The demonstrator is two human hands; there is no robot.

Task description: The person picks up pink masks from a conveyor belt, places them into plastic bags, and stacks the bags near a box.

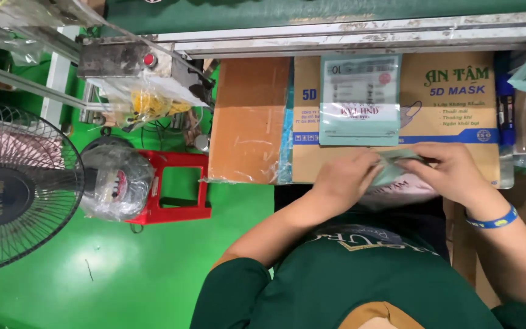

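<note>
Pale-green plastic pouch (395, 166) held between both hands at the near edge of the cardboard work surface (445, 116), just above the person's lap. Left hand (349, 175) pinches the pouch's left end, fingers curled closed on it. Right hand (448, 170) grips the right end from above, fingers bent over the top edge; blue wristband (492, 222) on that wrist.

Pouch lies with its long axis roughly left to right, slightly tilted; which end is the mouth cannot be told, the hands cover both ends.

Step in hand, as judged: handling or filling one pouch, both hands working it. Next move likely calls for a steady two-handed hold so the thin film stays flat.

Outward: a second, flat green pouch (360, 100) lies upright on the cardboard just beyond the hands, long axis running away from the person. Further left, a red stool (178, 189) on the green floor (123, 274), a plastic-wrapped object (115, 180) and a fan (13, 189).
</note>
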